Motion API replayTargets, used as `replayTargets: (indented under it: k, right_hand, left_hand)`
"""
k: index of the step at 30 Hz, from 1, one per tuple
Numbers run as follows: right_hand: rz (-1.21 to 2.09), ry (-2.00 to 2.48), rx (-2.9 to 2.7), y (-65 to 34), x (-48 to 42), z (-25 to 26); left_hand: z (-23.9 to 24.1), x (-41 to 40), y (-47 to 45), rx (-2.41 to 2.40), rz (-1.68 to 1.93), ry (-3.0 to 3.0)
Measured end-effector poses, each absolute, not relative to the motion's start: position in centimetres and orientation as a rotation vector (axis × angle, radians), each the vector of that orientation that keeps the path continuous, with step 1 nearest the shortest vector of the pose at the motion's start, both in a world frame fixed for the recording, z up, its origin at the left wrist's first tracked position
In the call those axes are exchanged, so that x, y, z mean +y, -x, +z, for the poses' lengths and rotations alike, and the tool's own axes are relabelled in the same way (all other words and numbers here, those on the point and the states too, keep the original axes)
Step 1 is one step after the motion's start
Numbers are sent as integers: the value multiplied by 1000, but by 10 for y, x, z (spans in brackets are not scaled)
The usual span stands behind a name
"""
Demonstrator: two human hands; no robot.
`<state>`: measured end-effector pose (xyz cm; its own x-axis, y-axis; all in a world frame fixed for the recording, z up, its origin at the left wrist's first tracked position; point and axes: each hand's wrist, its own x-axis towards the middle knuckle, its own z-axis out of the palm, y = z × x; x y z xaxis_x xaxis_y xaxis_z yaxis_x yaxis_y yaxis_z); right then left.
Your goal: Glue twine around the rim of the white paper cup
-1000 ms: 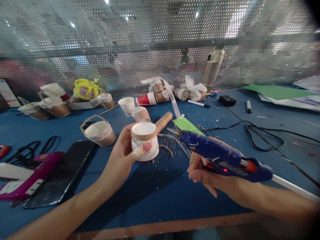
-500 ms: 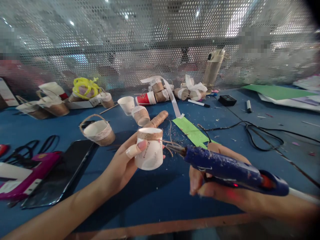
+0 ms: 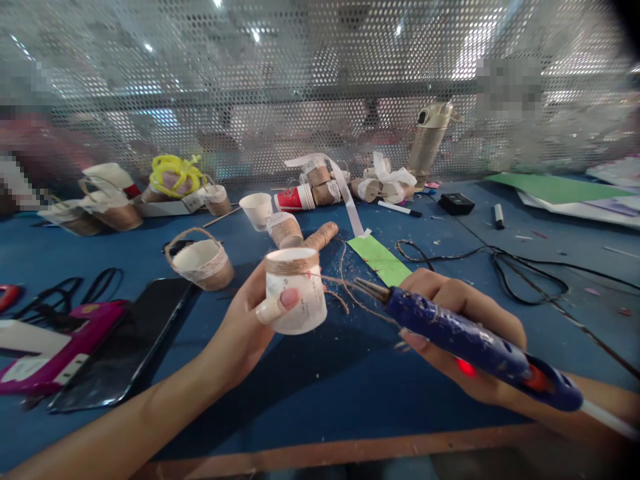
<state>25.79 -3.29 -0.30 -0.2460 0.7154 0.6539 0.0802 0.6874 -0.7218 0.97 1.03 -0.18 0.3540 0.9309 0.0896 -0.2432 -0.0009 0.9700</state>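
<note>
A white paper cup (image 3: 300, 303) is gripped by my left hand (image 3: 255, 307), thumb across its near side. Brown twine (image 3: 293, 264) is wound round the cup near its rim, and a loose strand runs from it to the right. My right hand (image 3: 450, 320) is closed round a blue hot glue gun (image 3: 455, 340); its metal nozzle points left toward the cup, a short way off it. A red light glows on the gun's underside. Behind the cup lies a roll of twine (image 3: 323, 235). A small twine-wrapped cup (image 3: 284, 230) rests beside the roll.
A handled basket cup (image 3: 203, 263), a phone (image 3: 125, 340) and a pink power strip (image 3: 70, 347) lie at left. Green paper (image 3: 380, 259) is at centre, with a black cable (image 3: 500, 253) to the right. A bottle (image 3: 427, 143) stands before the perforated metal screen (image 3: 310, 80).
The glue gun nozzle has drawn back to the right, away from the cup. My left hand has tilted the cup slightly, and a longer stretch of twine shows toward my right hand.
</note>
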Motion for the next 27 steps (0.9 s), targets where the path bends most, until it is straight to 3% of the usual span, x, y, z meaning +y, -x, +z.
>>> replayTargets:
  k: [27]
  right_hand:
    - [533, 823, -1963, -261, -33, -6]
  left_hand:
    - [0, -3, -14, 715, 1055, -1317]
